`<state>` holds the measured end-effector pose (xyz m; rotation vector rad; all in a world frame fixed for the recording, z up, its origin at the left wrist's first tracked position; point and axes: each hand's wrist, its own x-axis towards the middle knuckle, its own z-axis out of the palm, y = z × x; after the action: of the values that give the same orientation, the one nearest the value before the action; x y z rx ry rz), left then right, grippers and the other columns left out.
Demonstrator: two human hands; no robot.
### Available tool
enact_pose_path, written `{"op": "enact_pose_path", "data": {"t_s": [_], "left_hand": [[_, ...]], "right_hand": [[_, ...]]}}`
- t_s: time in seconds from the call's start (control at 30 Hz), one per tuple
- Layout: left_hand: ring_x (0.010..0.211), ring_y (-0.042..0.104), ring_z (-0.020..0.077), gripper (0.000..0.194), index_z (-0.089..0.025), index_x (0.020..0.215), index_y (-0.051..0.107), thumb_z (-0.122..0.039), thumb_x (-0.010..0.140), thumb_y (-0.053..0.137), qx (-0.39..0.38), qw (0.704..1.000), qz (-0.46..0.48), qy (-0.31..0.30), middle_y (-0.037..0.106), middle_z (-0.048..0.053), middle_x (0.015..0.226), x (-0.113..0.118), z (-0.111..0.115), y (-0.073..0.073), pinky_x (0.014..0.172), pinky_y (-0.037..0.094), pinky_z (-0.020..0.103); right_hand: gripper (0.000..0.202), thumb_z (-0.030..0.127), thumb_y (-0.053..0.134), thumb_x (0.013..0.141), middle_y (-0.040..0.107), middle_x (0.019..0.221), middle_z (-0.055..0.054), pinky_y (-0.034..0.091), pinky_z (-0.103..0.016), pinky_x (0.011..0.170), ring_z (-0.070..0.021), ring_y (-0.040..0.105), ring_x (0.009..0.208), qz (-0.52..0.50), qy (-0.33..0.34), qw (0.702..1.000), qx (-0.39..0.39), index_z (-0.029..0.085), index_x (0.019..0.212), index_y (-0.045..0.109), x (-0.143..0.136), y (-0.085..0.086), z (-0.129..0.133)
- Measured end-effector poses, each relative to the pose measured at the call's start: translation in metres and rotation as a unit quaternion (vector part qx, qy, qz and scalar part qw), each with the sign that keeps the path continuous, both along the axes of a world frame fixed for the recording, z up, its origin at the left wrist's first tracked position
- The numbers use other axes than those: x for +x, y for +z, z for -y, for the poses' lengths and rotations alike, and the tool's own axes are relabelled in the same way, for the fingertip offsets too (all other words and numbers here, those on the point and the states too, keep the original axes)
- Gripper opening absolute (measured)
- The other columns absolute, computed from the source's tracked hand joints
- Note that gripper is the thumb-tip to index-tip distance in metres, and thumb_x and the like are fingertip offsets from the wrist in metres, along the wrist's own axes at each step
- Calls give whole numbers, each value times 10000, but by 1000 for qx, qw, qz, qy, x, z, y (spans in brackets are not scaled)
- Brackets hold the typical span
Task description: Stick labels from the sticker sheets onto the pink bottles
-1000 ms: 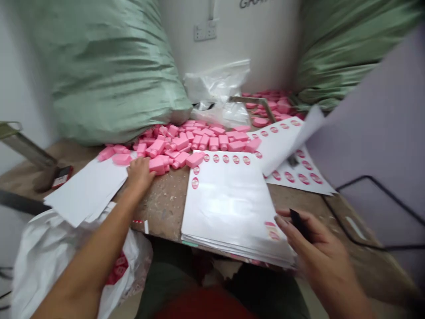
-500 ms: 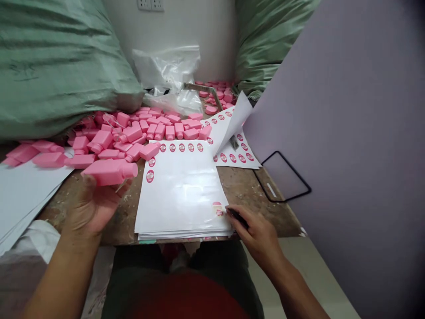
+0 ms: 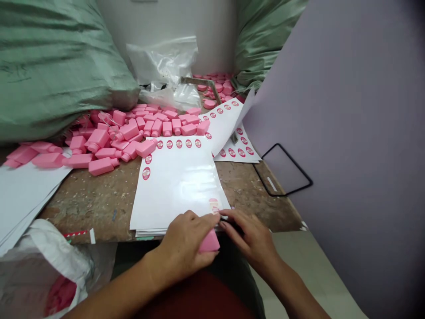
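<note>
At the table's front edge, my left hand (image 3: 186, 243) is wrapped round a pink bottle (image 3: 210, 242), most of it hidden by the fingers. My right hand (image 3: 250, 232) pinches a dark, slim tool, partly hidden, and its fingertips meet those of my left hand. Just behind them lies a stack of white label sheets (image 3: 172, 190). Oval red labels run along the top sheet's back and left edges, with another label (image 3: 213, 204) near its front right corner.
Many pink bottles (image 3: 99, 139) are heaped at the back left, below a green sack (image 3: 59, 66). More label sheets (image 3: 217, 133), a clear plastic bag (image 3: 166, 66) and a black frame (image 3: 292, 192) lie behind. A white bag (image 3: 43, 248) hangs at the front left.
My left hand has come from the left to the sheet's front right corner, bringing the pink bottle and turning it downward. My right hand is slightly lower, still with the dark tool.
</note>
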<state>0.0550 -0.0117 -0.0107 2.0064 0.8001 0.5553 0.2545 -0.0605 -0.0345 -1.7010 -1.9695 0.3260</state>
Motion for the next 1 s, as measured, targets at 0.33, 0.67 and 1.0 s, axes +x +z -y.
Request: {"op": "enact_pose_path", "data": {"t_s": [0.33, 0.67, 1.0], "left_hand": [[890, 576, 268, 419, -151, 1175, 571, -341, 806, 626, 255, 960, -79, -80, 649, 150, 1181, -4, 2, -26, 776, 487, 401], [903, 560, 259, 415, -131, 1089, 585, -362, 757, 679, 247, 960, -98, -87, 638, 144, 1200, -3, 3, -29, 797, 497, 415], [914, 563, 262, 412, -149, 1083, 586, -356, 743, 693, 222, 966, -100, -91, 637, 128, 1209, -3, 2, -25, 809, 486, 413]], "right_hand": [[186, 275, 454, 953, 701, 794, -19, 327, -305, 630, -162, 633, 709, 55, 40, 996, 59, 209, 882, 613, 1, -7, -4], [187, 258, 445, 964, 692, 783, -8, 308, -300, 632, -151, 613, 667, 71, 55, 992, 83, 206, 891, 610, 1, -6, -7], [188, 262, 449, 965, 698, 776, -12, 300, -300, 631, -153, 610, 665, 68, 63, 992, 89, 211, 902, 618, 1, -8, -9]]}}
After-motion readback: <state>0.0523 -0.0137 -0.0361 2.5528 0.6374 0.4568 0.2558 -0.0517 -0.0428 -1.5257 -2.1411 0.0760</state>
